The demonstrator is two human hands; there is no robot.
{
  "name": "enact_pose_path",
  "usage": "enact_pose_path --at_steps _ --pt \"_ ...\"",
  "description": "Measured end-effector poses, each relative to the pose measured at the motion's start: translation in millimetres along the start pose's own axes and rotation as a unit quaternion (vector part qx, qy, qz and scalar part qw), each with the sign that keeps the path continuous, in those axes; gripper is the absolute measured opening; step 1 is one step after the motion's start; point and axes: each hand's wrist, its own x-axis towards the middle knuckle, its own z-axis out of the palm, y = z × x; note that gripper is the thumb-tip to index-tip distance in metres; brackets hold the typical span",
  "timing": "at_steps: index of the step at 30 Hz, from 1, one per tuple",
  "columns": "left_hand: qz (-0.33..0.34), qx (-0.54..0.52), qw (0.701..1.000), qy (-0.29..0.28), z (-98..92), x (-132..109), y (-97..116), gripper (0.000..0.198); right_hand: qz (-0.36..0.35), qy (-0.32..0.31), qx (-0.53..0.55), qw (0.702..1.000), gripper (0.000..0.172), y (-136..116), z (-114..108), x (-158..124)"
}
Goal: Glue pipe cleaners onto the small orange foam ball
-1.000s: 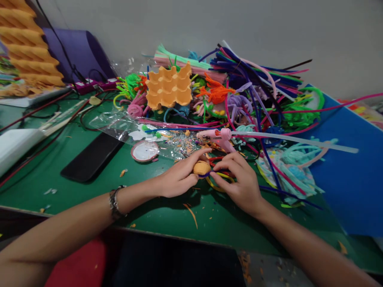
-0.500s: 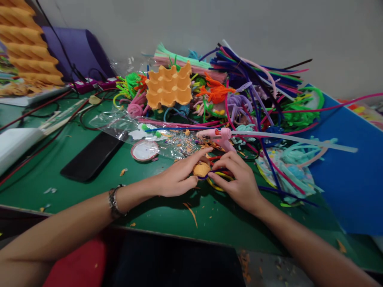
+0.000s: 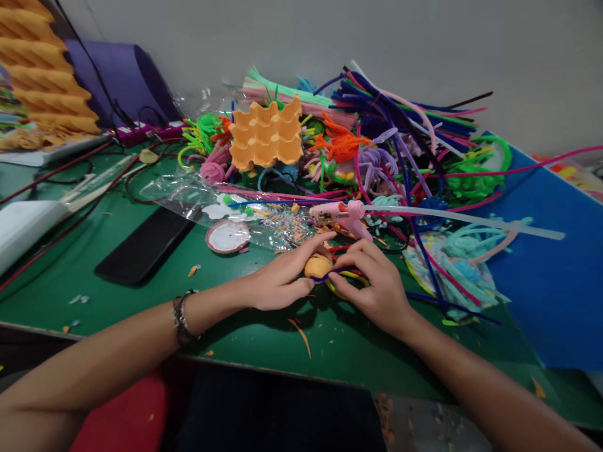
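A small orange cardboard cup [image 3: 318,267] sits between my hands near the middle of the green table. My left hand [image 3: 282,279] grips its left side, thumb below and fingers over the top. A dark purple pipe cleaner [image 3: 321,279] runs along the cup's lower edge. My right hand [image 3: 372,276] pinches that pipe cleaner at the cup's right side. Yellow and red pipe cleaners [image 3: 351,276] lie beneath my right fingers. Just behind my hands rests a pink glue gun [image 3: 346,213] with a long clear glue stick pointing right.
A black phone [image 3: 146,245] and a round white lid [image 3: 228,236] lie to the left. Behind are an orange egg-carton piece [image 3: 266,135] and heaped pipe cleaners [image 3: 405,113]. A blue board [image 3: 556,270] covers the right side. Orange scraps and cables are scattered about.
The purple pipe cleaner at the cup's lower edge has shifted slightly, and my left thumb has moved a little to the right. Both hands keep nearly the same place.
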Motion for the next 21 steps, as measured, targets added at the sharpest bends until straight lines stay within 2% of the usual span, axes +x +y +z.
enact_pose_path --at_steps 8,15,21 --pt "-0.005 0.008 1.000 -0.007 -0.4 -0.4 -0.6 0.065 -0.006 -0.006 -0.005 1.000 0.007 0.4 0.5 -0.5" --pt "-0.015 -0.024 1.000 -0.011 0.3 0.4 0.5 0.075 -0.017 -0.010 -0.005 1.000 0.007 0.5 0.5 -0.8" --pt "-0.016 -0.016 1.000 -0.017 -1.2 0.6 1.9 0.075 -0.021 -0.012 -0.005 1.000 0.008 2.2 0.6 -0.9"
